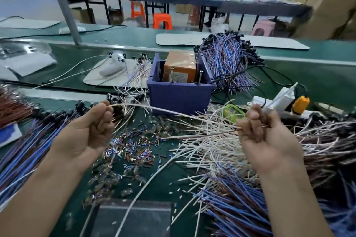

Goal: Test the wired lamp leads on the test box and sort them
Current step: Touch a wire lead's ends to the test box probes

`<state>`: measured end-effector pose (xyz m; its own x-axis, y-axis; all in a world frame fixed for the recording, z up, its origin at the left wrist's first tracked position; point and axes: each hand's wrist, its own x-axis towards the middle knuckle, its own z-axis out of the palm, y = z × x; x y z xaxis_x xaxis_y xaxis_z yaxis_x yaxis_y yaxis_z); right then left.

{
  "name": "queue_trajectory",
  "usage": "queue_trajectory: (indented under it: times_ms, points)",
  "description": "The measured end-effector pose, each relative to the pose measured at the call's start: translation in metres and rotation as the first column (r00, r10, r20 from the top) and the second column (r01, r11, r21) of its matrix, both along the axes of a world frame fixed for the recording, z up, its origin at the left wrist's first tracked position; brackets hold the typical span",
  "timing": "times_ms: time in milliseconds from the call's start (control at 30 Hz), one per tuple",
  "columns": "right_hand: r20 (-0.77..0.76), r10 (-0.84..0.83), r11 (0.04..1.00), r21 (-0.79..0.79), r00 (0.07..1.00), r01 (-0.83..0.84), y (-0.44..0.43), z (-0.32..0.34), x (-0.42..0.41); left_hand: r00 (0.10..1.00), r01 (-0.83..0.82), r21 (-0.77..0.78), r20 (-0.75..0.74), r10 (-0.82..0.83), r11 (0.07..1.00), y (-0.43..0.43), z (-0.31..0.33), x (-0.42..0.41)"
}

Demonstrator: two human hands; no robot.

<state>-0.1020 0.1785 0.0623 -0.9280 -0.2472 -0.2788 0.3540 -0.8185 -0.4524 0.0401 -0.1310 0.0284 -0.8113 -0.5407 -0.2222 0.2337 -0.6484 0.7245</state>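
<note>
step: pick-up / pre-test. 1 white lead [154,108] is strung between the 2 hands, not on the box [181,94] yet.

left hand [90,127]: fingers curled, thumb + fingertips pinching 1 end of the lead. small black caps sit just past its fingertips; can't tell if 1 of them is this lead's lamp.

right hand [264,136]: fingers curled round the other end, plus a thin brown wire [202,133] running in w/ it. a bare copper tip pokes out beside its knuckles.

box is ahead of both hands, roughly between them, touching neither. 2 upright pins [201,75] inside it, next to an orange block [179,63], prob the contacts, not sure.

next move, imo: right hand has to fan the stripped tips apart, land 1 per pin w/o shorting, and hold steady while the lamp end is watched. then drop the lead on a pile. can't tell which pile is pass vs fail.

materials:
- lead: thin, limp, smooth plastic jacket, sags in a long arc. will flop and snag, so needs both ends controlled.
- box: rigid purple plastic, open top, square.
- orange block: glossy film wrap, paper label.
- white pile [212,146]: tangled, under and inboard of the right hand.
- blue/brown pile [240,208]: straighter strands, below the right wrist.
- blue pile [25,150]: outboard of the left wrist.
- offcuts [131,146]: short sleeve bits, blue/brown/white, loose on the mat [163,183] between the hands. mat is dull green, flat.
</note>
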Motion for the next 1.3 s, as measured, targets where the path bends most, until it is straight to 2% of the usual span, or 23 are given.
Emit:
queue_trajectory:
  times_ms: [100, 133, 200, 267, 333, 500, 567, 667, 767, 967, 1100, 1300]
  points:
    - [-0.023, 0.067, 0.996, -0.064, 0.997, -0.068, -0.003, -0.001, 0.001, 0.991, 0.078, 0.039, -0.111, -0.073, 0.996, 0.005, 0.001, 0.001]
    - [-0.043, 0.103, 0.994, -0.042, 0.994, -0.105, -0.003, -0.001, 0.002, 0.991, 0.079, 0.026, -0.111, -0.076, 0.997, 0.008, 0.004, 0.001]
    - [-0.105, 0.19, 0.976, 0.132, 0.976, -0.176, -0.003, -0.002, 0.006, 0.998, 0.045, -0.026, -0.048, -0.047, 0.999, 0.012, 0.006, 0.0]
    - [-0.174, 0.256, 0.922, 0.338, 0.951, -0.187, -0.004, -0.004, 0.011, 0.995, 0.014, -0.204, 0.095, 0.006, 0.979, 0.017, 0.006, -0.001]
    - [-0.22, 0.26, 0.884, 0.446, 0.94, -0.141, -0.007, -0.005, 0.016, 0.983, 0.002, -0.385, 0.169, 0.068, 0.923, 0.025, 0.007, 0.0]
    - [-0.243, 0.249, 0.918, 0.369, 0.938, -0.148, -0.014, -0.005, 0.024, 0.983, 0.023, -0.652, 0.153, 0.102, 0.758, 0.048, 0.007, 0.003]
    - [-0.242, 0.286, 0.916, 0.354, 0.927, -0.19, -0.016, -0.005, 0.025, 0.987, 0.038, -0.699, 0.138, 0.083, 0.714, 0.058, 0.008, 0.003]
    - [-0.254, 0.335, 0.906, 0.353, 0.907, -0.235, -0.021, -0.008, 0.026, 0.99, 0.046, -0.701, 0.126, 0.06, 0.712, 0.069, 0.01, 0.003]
    - [-0.246, 0.344, 0.895, 0.378, 0.906, -0.237, -0.025, -0.009, 0.027, 0.992, 0.073, -0.624, 0.128, 0.01, 0.778, 0.073, 0.011, 0.001]
    - [-0.205, 0.36, 0.873, 0.418, 0.91, -0.251, -0.024, -0.011, 0.027, 0.968, 0.251, -0.571, 0.154, -0.199, 0.781, 0.071, 0.014, 0.005]
    - [-0.219, 0.385, 0.848, 0.469, 0.897, -0.249, -0.027, -0.013, 0.028, 0.975, 0.222, -0.632, 0.142, -0.17, 0.743, 0.073, 0.013, 0.007]
    - [-0.235, 0.393, 0.811, 0.544, 0.889, -0.215, -0.025, -0.015, 0.027, 0.997, 0.076, -0.616, 0.033, -0.071, 0.784, 0.073, 0.017, 0.007]
